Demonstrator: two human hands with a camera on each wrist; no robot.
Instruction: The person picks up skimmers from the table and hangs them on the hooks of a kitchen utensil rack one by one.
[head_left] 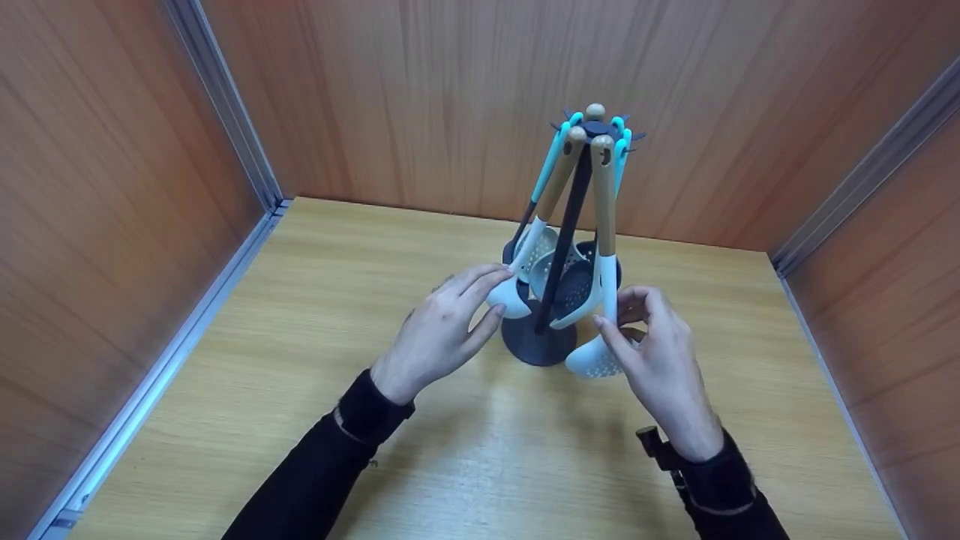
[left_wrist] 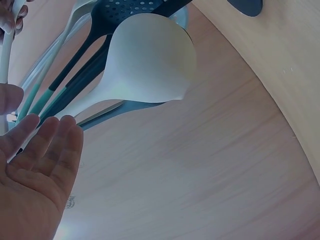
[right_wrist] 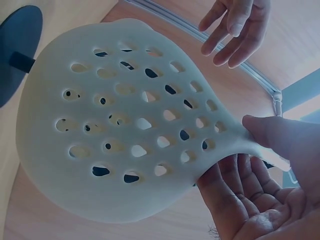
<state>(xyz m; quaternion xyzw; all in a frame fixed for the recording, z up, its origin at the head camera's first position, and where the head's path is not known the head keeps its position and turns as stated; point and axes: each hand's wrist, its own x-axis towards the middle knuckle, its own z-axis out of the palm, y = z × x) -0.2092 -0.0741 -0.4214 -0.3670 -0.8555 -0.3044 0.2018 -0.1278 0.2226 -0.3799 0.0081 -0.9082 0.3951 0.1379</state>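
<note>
A white skimmer with a wooden handle hangs at the front right of a dark utensil stand. My right hand pinches its white neck between thumb and fingers. In the right wrist view, the perforated head of the skimmer fills much of the picture. At the stand's left hangs a white ladle, also wooden-handled. Beside the ladle's neck is my left hand, fingers extended. In the left wrist view, these fingers lie close to the ladle handle; contact is hard to tell.
Several more utensils hang around the stand, some with turquoise handles. A dark slotted turner shows among them. The stand is on a light wooden tabletop, with wood panels behind and at both sides.
</note>
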